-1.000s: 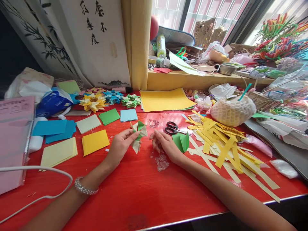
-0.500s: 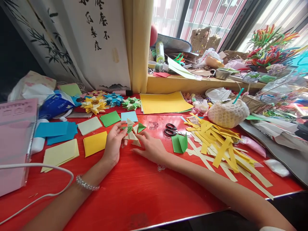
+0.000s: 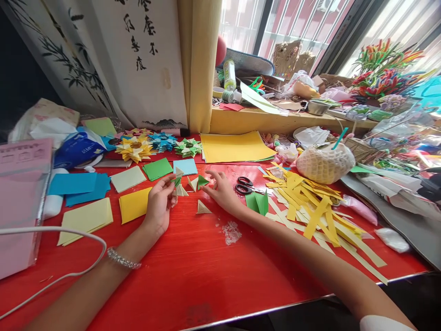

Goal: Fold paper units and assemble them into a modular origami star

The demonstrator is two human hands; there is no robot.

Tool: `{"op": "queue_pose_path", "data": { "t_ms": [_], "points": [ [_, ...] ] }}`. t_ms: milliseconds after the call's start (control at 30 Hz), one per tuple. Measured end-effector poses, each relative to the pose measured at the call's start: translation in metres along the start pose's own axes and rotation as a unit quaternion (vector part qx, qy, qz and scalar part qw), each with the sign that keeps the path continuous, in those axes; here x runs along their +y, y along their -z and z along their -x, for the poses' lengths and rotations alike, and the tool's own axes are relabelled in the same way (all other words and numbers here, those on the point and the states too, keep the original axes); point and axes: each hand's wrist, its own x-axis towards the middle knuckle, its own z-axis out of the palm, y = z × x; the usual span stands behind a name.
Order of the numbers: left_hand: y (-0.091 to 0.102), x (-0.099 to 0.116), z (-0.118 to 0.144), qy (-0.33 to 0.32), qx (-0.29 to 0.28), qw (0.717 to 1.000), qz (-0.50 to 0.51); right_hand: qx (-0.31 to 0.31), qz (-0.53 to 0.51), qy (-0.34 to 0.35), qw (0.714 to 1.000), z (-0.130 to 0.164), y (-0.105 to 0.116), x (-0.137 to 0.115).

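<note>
My left hand (image 3: 159, 202) pinches a small assembly of folded paper pieces (image 3: 178, 185), green and cream, just above the table. My right hand (image 3: 223, 192) reaches in from the right with thumb and forefinger apart. Its thumb tip is at a green folded paper triangle (image 3: 202, 181); whether they touch I cannot tell. Beside that lies a cream folded triangle (image 3: 193, 184). Another cream triangle (image 3: 203, 208) rests alone on the red table, nearer to me.
Black scissors (image 3: 244, 185) and a green folded sheet (image 3: 257, 202) lie right of my right hand, by yellow and cream paper strips (image 3: 310, 202). Left are yellow paper (image 3: 132, 206) and blue paper (image 3: 74, 185). Behind sit a finished yellow paper star (image 3: 135, 150) and yellow sheets (image 3: 237, 147).
My right hand has moved up and away from my left hand, toward the green triangle. A cream triangle now shows on the table between them. My left hand shifted slightly left with its assembly.
</note>
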Motion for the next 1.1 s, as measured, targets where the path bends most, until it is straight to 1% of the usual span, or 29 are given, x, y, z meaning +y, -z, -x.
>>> {"op": "queue_pose_path", "data": {
  "t_ms": [67, 200, 300, 333, 367, 400, 433, 467, 533, 600, 733, 800, 867, 967, 1033, 1100],
  "points": [
    [0.001, -0.001, -0.001, 0.001, -0.003, 1.0, 0.011, -0.006, 0.052, 0.007, 0.999, -0.013, -0.004, 0.007],
    [0.0, 0.001, -0.001, 0.014, -0.012, 1.0, 0.018, 0.0, 0.038, 0.001, 0.999, -0.026, -0.008, 0.013],
    [-0.004, 0.004, 0.003, 0.017, -0.018, 0.999, 0.026, 0.006, 0.006, -0.019, 1.0, -0.019, -0.003, 0.011],
    [-0.007, 0.005, 0.005, 0.015, -0.027, 0.999, 0.028, 0.002, -0.011, -0.03, 0.999, -0.012, 0.0, 0.009],
    [-0.009, 0.007, 0.007, 0.016, -0.046, 0.999, 0.023, -0.006, -0.042, -0.039, 0.998, -0.004, 0.003, 0.008],
    [-0.011, 0.008, 0.01, 0.026, -0.066, 0.997, 0.015, -0.013, -0.14, -0.059, 0.988, 0.006, 0.006, 0.005],
    [-0.014, 0.009, 0.013, 0.033, -0.085, 0.996, 0.01, -0.024, -0.224, -0.07, 0.972, 0.016, 0.009, 0.003],
    [-0.016, 0.01, 0.016, 0.038, -0.101, 0.994, 0.009, -0.041, -0.281, -0.079, 0.956, 0.026, 0.012, 0.0],
    [-0.02, 0.01, 0.021, 0.056, -0.131, 0.99, 0.007, -0.068, -0.341, -0.101, 0.932, 0.044, 0.017, -0.004],
    [-0.022, 0.01, 0.024, 0.076, -0.154, 0.985, 0.014, -0.094, -0.362, -0.115, 0.92, 0.054, 0.021, -0.007],
    [-0.024, 0.012, 0.025, 0.121, -0.195, 0.973, 0.028, -0.096, -0.361, -0.134, 0.918, 0.053, 0.027, -0.007],
    [-0.025, 0.013, 0.025, 0.136, -0.201, 0.97, 0.01, -0.099, -0.37, -0.149, 0.912, 0.05, 0.03, -0.006],
    [-0.026, 0.014, 0.026, 0.148, -0.2, 0.968, -0.024, -0.107, -0.395, -0.153, 0.9, 0.048, 0.032, -0.005],
    [-0.027, 0.013, 0.028, 0.142, -0.199, 0.968, -0.063, -0.113, -0.447, -0.152, 0.875, 0.048, 0.034, -0.002],
    [-0.027, 0.011, 0.029, 0.123, -0.203, 0.968, -0.077, -0.106, -0.475, -0.151, 0.86, 0.048, 0.033, 0.0],
    [-0.027, 0.01, 0.028, 0.118, -0.205, 0.968, -0.086, -0.097, -0.494, -0.157, 0.85, 0.048, 0.032, 0.002]
  ]
}}
